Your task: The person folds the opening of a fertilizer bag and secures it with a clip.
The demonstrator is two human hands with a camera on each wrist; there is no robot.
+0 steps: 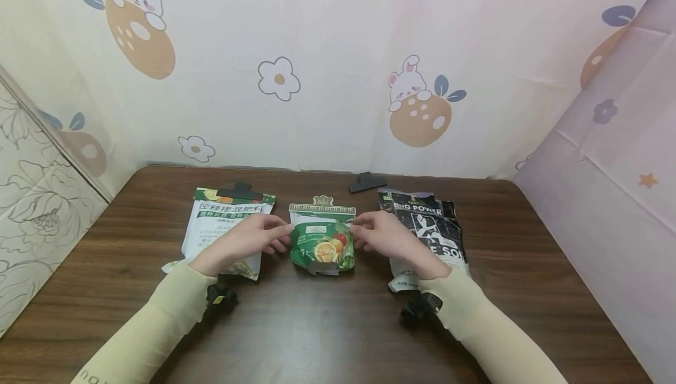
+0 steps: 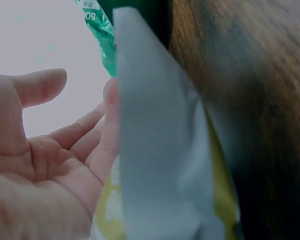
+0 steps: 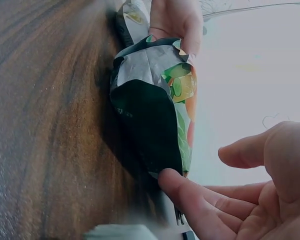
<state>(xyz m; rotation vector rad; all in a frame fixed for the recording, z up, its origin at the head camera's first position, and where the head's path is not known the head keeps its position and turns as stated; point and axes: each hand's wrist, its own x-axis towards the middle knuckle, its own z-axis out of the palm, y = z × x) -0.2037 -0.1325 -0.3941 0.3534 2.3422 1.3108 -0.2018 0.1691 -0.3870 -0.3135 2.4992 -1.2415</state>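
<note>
Green pouch [image 1: 323, 246] lies mid-table, clipped end far. Left hand [image 1: 260, 234] at its left edge, right hand [image 1: 382, 234] at its right; fingers loosely extended, thumbs apart, neither gripping. Right fingertip meets pouch edge; left contact hard to tell, a blurred bag corner blocks that wrist view. Pouch glossy, creased film, fruit printed on front, ornate flat clip [image 1: 323, 208] across top. Left: white bag [image 1: 211, 228], black clip [image 1: 241, 192]. Right: crumpled black bag [image 1: 430, 219]. Far: loose dark clip [image 1: 368, 182]. Table [image 1: 327, 325] dark, wood-grained.

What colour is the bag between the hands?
The middle bag is mostly green, with printed fruit on its front; the head view shows it best.
</note>
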